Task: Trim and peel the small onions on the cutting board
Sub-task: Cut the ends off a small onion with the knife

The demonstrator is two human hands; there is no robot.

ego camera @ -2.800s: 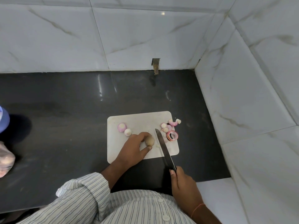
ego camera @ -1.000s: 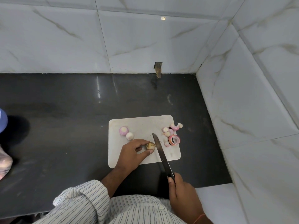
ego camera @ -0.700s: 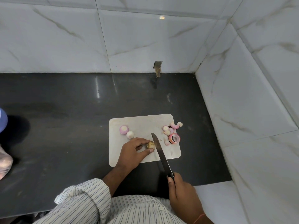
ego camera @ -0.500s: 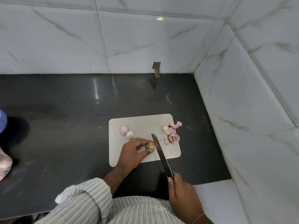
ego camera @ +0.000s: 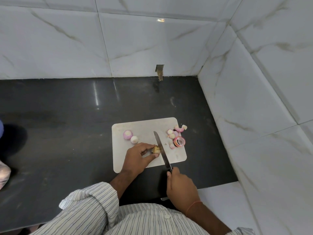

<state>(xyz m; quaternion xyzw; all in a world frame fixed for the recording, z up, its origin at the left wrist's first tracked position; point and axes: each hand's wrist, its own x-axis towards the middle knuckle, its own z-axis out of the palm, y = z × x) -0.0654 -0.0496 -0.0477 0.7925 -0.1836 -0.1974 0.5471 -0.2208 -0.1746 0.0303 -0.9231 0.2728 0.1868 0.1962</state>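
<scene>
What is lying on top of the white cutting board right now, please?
On the cutting board: two peeled onions at left, a brown unpeeled onion pinched by the left hand, the knife blade beside it, and trimmings at right. The hand hides the board beneath it.

A dark stone counter [ego camera: 71, 116] fills the middle of the view, glossy, with pale streaks of reflected light at about 11 o'clock from the centre. White marble-look wall tiles [ego camera: 55, 41] with faint brown veins rise behind it at 12 o'clock, and more of the same tiling [ego camera: 264, 102] closes the corner at 3 o'clock. A small rough notch [ego camera: 159, 72] breaks the back wall where it meets the counter, at 12 o'clock. At 9 o'clock, cut by the frame edge, sit a blue object [ego camera: 1, 129] and below it a clear plastic bag [ego camera: 4, 173] with pinkish contents. A striped shirt [ego camera: 105, 216] fills 6 o'clock.
</scene>
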